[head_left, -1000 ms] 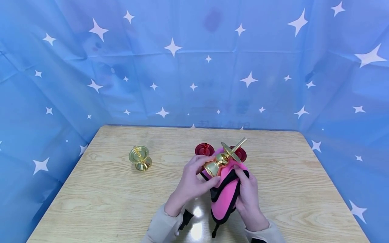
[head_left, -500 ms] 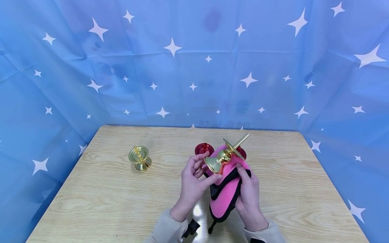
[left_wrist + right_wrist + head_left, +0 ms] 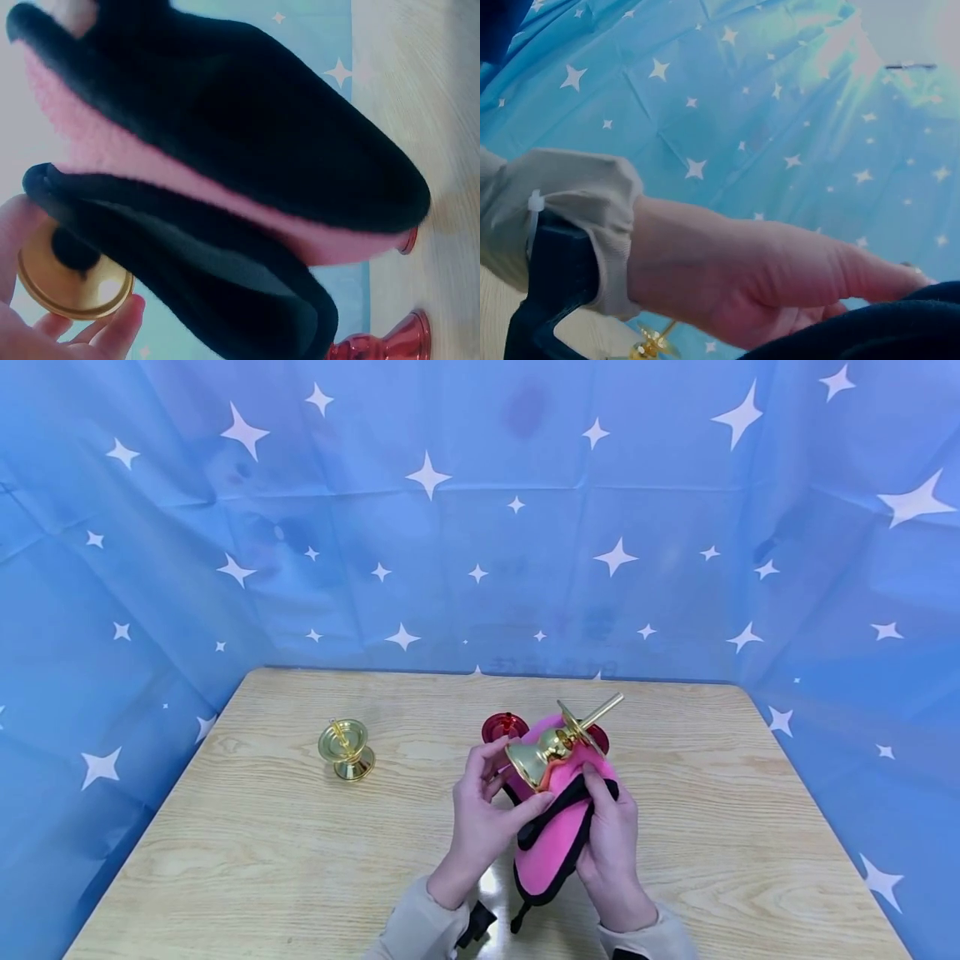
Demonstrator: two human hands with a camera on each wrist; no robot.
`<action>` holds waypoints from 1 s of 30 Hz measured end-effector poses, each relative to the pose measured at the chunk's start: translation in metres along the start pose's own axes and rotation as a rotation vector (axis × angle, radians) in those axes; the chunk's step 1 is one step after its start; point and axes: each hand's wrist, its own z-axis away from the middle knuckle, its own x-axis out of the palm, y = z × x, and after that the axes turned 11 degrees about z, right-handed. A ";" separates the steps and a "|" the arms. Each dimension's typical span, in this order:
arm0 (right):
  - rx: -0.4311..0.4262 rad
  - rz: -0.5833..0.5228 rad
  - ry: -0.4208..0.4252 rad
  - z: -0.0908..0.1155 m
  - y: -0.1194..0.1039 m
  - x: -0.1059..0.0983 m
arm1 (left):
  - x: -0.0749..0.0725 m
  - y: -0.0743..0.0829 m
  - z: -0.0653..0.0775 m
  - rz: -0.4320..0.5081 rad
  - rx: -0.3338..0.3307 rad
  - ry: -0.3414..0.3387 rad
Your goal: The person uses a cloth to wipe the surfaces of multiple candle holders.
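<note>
2 hands meet above the middle of the wooden table (image 3: 262,827). The left hand (image 3: 480,814) holds a gold candlestick (image 3: 551,745) by its round base, thumb and fingertips curled round the rim, so the candlestick lies tilted with its spike pointing up and to the right. The right hand (image 3: 611,835) grips a pink cloth (image 3: 551,843) with black trim, fingers curled over it, and the cloth lies against the candlestick's underside. In the left wrist view the cloth (image 3: 225,195) fills most of the picture, beside the gold base (image 3: 71,281). 2 red holders (image 3: 504,727) stand just behind the hands. 1 second gold candlestick (image 3: 345,750) stands upright, well apart, to the left.
</note>
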 end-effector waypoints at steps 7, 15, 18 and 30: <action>-0.349 0.206 0.023 0.006 0.017 -0.002 | -0.001 -0.002 -0.003 -0.094 0.113 0.034; -1.016 0.565 0.016 0.006 0.025 -0.005 | -0.005 -0.004 -0.004 -0.099 0.144 0.033; -1.228 0.580 -0.044 0.002 0.020 -0.001 | -0.007 -0.004 -0.004 -0.075 0.141 0.018; -1.332 0.531 -0.134 -0.004 0.014 -0.001 | -0.010 0.004 -0.006 0.236 -0.051 -0.007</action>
